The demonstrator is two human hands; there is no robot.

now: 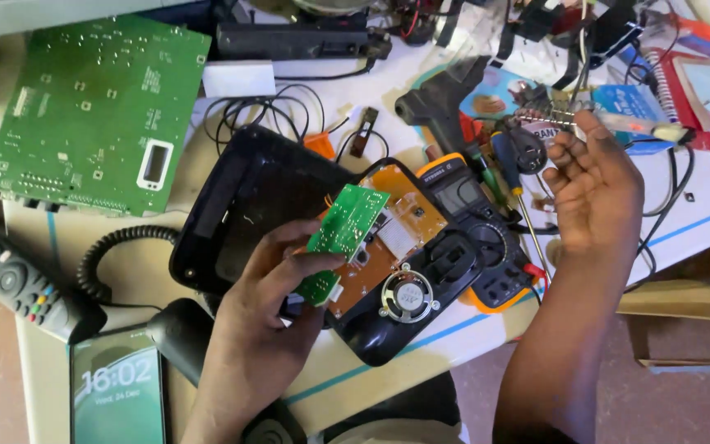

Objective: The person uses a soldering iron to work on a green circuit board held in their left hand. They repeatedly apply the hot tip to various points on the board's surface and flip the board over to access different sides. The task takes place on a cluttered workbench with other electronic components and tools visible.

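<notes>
Small green circuit board [340, 238] — rectangular, narrow, its pale solder side with fine tracks facing up, a white connector at its lower end; tilted on a diagonal, upper end to the right, raised above the opened telephone base.

Opened telephone base [408, 271] — black plastic shell lying on the bench, insides upward: an orange-brown board with a clear square patch, a round metal-rimmed speaker near its lower edge, a black moulded block to the speaker's upper right.
</notes>
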